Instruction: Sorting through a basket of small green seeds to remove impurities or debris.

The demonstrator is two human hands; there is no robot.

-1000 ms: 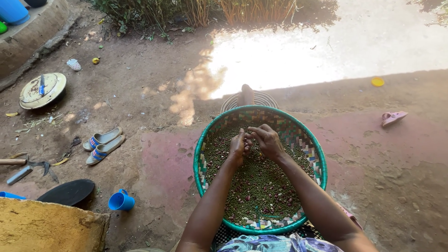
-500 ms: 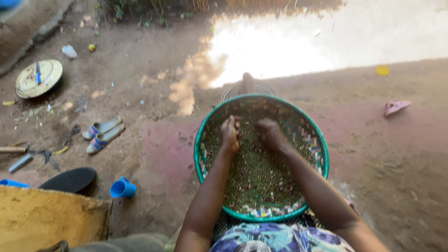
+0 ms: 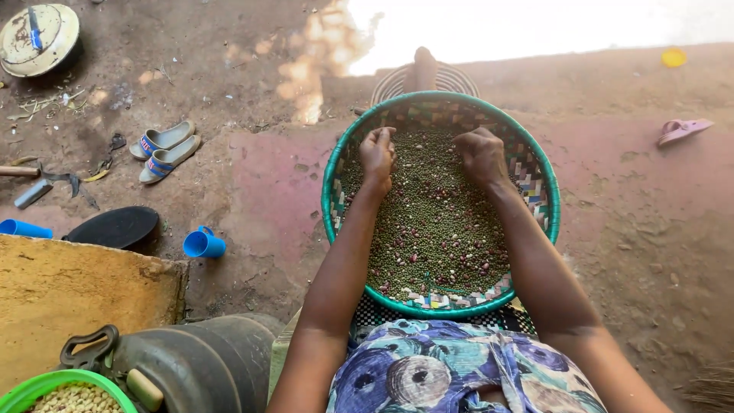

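A round woven basket with a green rim [image 3: 333,164] rests on my lap, filled with small green and reddish beans [image 3: 432,229]. My left hand [image 3: 378,155] lies on the beans at the far left of the basket, fingers curled with beans pinched under them. On the far right, my right hand [image 3: 482,154] is curled palm down on the beans. The two hands sit apart, with a gap of beans between them. My foot [image 3: 423,70] shows beyond the basket's far rim.
On the dirt ground to the left lie a pair of sandals [image 3: 164,149], a blue cup [image 3: 203,244], a black lid [image 3: 115,227] and a round metal lid [image 3: 37,38]. A dark jerrycan [image 3: 191,359] and green bowl of pale grains [image 3: 65,394] stand near left. A pink sandal [image 3: 683,130] lies right.
My hands were together at the basket's far middle; they have spread apart to the left and right across the beans. The view has tilted down.
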